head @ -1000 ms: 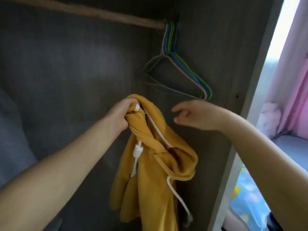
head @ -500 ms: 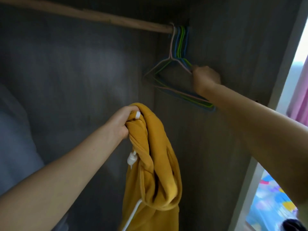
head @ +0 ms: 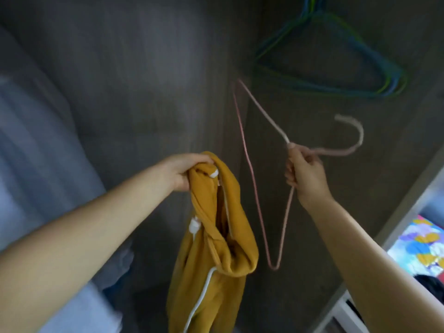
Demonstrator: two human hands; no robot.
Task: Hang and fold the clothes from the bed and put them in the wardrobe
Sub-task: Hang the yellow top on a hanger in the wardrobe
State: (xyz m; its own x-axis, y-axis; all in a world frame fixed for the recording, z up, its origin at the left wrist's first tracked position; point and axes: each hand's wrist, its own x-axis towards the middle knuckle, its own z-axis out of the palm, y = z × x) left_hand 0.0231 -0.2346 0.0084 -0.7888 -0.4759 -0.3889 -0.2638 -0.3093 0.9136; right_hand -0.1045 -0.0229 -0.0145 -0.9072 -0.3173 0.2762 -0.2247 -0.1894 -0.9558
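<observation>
Inside a dark grey wardrobe (head: pixel 144 68), a person's two bare arms reach forward. The left hand (head: pixel 185 171) is clenched around the bunched top of a mustard-yellow hoodie (head: pixel 216 248), which hangs straight down in the air in front of the wardrobe's back wall, its white drawstring (head: pixel 199 301) trailing toward the bottom edge of the view. The right hand (head: pixel 305 174), just right of the hoodie and apart from it, has its fingers curled tight around the neck of a pink hanger (head: pixel 249 164). The hanger is turned sideways, hook pointing right, one end reaching up along the wardrobe's inner corner and the other hanging low beside the hoodie. Near the top right corner, blue and green hangers (head: pixel 348 68) hang against the side wall, well clear of the pink one. Pale grey fabric (head: pixel 36 140) fills the left edge. Past the wardrobe's right edge, colourful patterned bedding (head: pixel 422 248) shows.
</observation>
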